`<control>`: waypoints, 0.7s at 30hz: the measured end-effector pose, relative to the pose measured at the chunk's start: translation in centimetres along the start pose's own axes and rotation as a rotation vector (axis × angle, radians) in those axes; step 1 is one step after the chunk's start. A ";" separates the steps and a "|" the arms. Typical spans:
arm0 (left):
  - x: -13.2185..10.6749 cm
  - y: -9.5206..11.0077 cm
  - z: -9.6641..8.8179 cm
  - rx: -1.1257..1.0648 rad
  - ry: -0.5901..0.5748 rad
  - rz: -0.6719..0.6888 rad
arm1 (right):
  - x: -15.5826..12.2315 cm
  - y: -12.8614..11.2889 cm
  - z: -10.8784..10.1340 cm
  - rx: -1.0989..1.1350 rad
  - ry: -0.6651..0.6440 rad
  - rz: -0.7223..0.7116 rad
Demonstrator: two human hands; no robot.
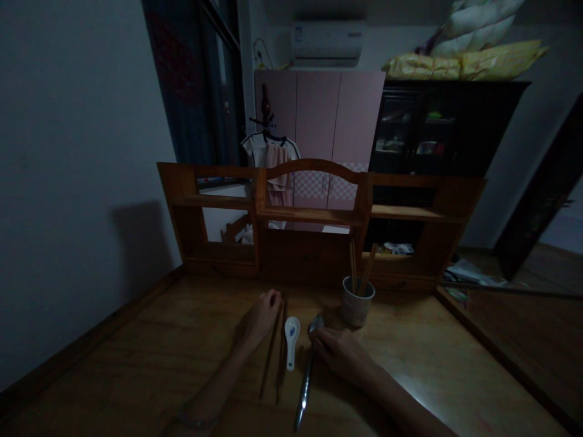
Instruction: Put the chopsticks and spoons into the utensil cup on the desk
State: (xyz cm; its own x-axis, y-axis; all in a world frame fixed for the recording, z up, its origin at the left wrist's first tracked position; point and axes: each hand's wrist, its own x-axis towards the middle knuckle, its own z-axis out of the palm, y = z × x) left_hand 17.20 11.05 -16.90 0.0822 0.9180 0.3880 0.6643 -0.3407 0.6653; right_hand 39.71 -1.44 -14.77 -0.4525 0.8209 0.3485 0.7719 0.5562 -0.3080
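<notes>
A pair of brown chopsticks [270, 358] lies lengthwise on the wooden table, slightly apart. At their far ends, my left hand [265, 312] is closed, its fingertips pinched at the chopsticks. Just right of them rests a white ceramic spoon [291, 340] with a blue mark in its bowl, and neither hand touches it. Further right is a long metal spoon [306, 385], bowl away from me and handle toward me. My right hand [339, 351] is closed on its neck just below the bowl; the exact grip of the fingers is partly hidden.
A light cup [357, 308] holding several chopsticks [365, 273] stands beyond my right hand. A wooden shelf unit [314, 215] runs along the table's [191, 340] back edge. A wall [82, 182] borders the left side; a raised wooden rim edges the right.
</notes>
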 end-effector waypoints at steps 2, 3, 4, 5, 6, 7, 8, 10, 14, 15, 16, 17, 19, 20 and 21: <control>-0.1 0.1 -0.1 -0.009 0.010 0.000 | 0.0 0.0 0.0 -0.003 -0.004 0.000; -0.2 0.2 -0.2 -0.015 0.013 0.001 | 0.0 0.0 0.0 -0.006 -0.005 -0.002; -0.2 0.2 -0.2 -0.019 0.016 0.001 | -0.1 0.1 0.0 -0.008 -0.004 -0.004; -0.2 0.1 -0.2 -0.024 0.016 0.003 | -0.1 0.1 0.0 -0.008 -0.004 -0.006; -0.3 0.1 -0.2 -0.030 0.015 0.006 | -0.1 0.2 0.1 -0.008 -0.002 -0.009; -0.3 0.0 -0.2 -0.035 0.015 0.009 | -0.1 0.2 0.2 -0.005 0.000 -0.011; -0.3 0.0 -0.2 -0.039 0.014 0.011 | -0.1 0.3 0.3 -0.002 0.002 -0.014; -0.2 -0.2 -0.1 -0.046 0.013 0.009 | -0.1 0.4 0.4 -0.004 0.006 -0.013; -0.2 -0.3 0.0 -0.047 0.020 0.005 | -0.1 0.3 0.4 -0.032 0.010 -0.002; -0.1 -0.3 0.1 -0.044 0.026 0.008 | -0.1 0.2 0.4 -0.035 0.007 -0.002; -0.1 -0.4 0.1 -0.039 0.035 0.010 | 0.0 0.2 0.3 -0.033 0.004 -0.001; 0.0 -0.4 0.1 -0.031 0.045 0.010 | 0.0 0.1 0.3 -0.030 0.003 0.000; 0.1 -0.6 0.2 -0.002 0.060 -0.003 | 0.0 0.0 0.1 -0.025 0.002 -0.001; 0.2 -0.7 0.2 0.019 0.061 -0.016 | 0.0 0.0 0.1 -0.024 0.002 -0.002; 0.2 -0.8 0.2 0.044 0.054 -0.028 | -0.1 0.0 0.1 -0.025 0.004 -0.002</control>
State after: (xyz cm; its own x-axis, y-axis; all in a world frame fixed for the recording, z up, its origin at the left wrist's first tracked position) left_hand 16.83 11.54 -17.53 0.0233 0.9143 0.4045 0.6975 -0.3047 0.6485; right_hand 39.69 -1.49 -14.83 -0.4526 0.8190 0.3527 0.7817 0.5547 -0.2849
